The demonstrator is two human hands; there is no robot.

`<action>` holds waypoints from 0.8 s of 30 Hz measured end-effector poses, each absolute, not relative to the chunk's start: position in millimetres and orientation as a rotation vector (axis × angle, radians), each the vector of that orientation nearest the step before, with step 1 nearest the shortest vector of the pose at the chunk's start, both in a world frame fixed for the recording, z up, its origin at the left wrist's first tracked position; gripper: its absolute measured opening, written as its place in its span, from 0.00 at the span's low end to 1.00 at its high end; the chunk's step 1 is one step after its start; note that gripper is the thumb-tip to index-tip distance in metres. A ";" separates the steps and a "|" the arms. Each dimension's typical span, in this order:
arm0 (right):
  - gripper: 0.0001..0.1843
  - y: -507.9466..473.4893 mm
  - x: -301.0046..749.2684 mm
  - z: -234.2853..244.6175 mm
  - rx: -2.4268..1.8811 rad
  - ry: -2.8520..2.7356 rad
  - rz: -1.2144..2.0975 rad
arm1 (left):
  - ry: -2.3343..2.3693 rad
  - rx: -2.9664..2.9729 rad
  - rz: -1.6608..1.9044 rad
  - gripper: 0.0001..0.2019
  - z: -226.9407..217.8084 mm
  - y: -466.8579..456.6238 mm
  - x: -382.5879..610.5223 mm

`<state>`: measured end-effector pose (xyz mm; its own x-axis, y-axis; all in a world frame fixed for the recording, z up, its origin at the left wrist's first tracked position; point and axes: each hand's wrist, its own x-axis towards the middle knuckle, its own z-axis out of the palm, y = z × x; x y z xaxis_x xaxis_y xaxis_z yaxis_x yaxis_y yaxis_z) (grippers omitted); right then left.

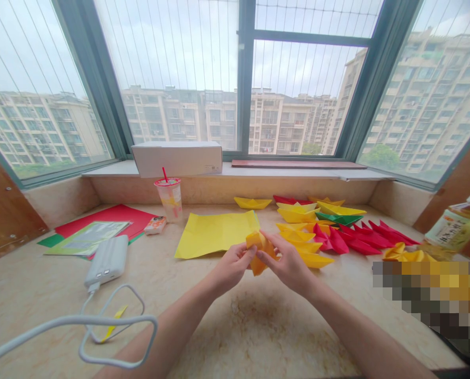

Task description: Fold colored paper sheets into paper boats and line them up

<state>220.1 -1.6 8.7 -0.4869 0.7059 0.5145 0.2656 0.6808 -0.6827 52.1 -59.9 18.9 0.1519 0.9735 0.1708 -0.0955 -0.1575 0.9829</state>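
Note:
Between my two hands, above the stone counter, is a folded piece of orange-yellow paper [258,267]. My left hand [237,263] pinches its left side, thumb against the paper. At its right side, my right hand [284,258] grips it with thumb and fingers; some fingertips are hidden behind the fold. Just beyond my left hand lies a stack of flat yellow paper sheets [207,231]. To the right of my right hand sit several folded yellow paper boats [316,260], beside pink-red folded paper pieces [331,239] and a green paper boat [339,218].
A plastic cup with a red straw [169,200] stands behind the sheets. On the left are a white power bank [107,260], its cable [116,318], a small orange-white packet [155,226] and red paper [112,215]. A drink bottle [453,226] stands far right; a white box [177,159] rests on the sill.

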 end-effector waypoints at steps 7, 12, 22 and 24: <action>0.25 -0.7 220.4 9.3 -0.766 -1.973 0.762 | 1.089 1.254 1.335 0.26 20.4 -58.9 50.4; 0.17 -1.7 220.7 13.0 -0.734 -1.898 0.930 | 1.081 1.154 1.444 0.25 21.7 -56.3 48.8; 0.21 -4.1 218.8 13.3 -0.677 -1.712 1.229 | 0.926 1.197 1.503 0.19 20.5 -52.8 48.6; 0.21 -4.2 219.1 11.8 -0.691 -1.714 1.215 | 0.913 1.183 1.490 0.19 19.8 -53.4 49.6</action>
<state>219.1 -4.2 11.8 -0.4416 0.8274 0.3470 -0.0537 0.3617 -0.9307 49.6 -53.4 19.8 -0.0385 0.9729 0.2279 -0.2387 -0.2304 0.9434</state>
